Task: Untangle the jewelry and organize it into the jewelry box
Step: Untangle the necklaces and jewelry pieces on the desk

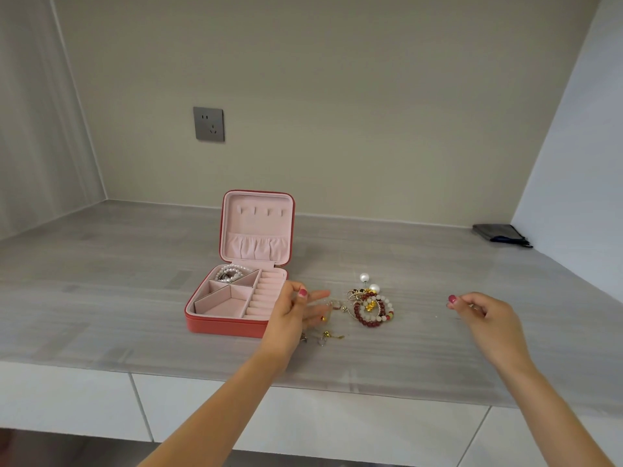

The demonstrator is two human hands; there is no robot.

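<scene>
Left hand (pixel 296 310): beside the box (pixel 236 298), right of it, fingers loosely stretched, holding nothing clear.
Right hand (pixel 485 315): far right of box, fingers curled, thumb pinching something tiny.
Jewelry (pixel 371 305): tangled, right of box.

Bare table (pixel 421 358) lay right of the jewelry tangle (pixel 371 306) — open jewelry box (pixel 232 298) blocked the left, earrings (pixel 323 337) scattered between.

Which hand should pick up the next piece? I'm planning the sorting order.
Probably the left hand: it hovers between the open coral-red jewelry box and the tangled red-and-white bead pile, beside loose gold pieces. The right hand sits farther off.
</scene>
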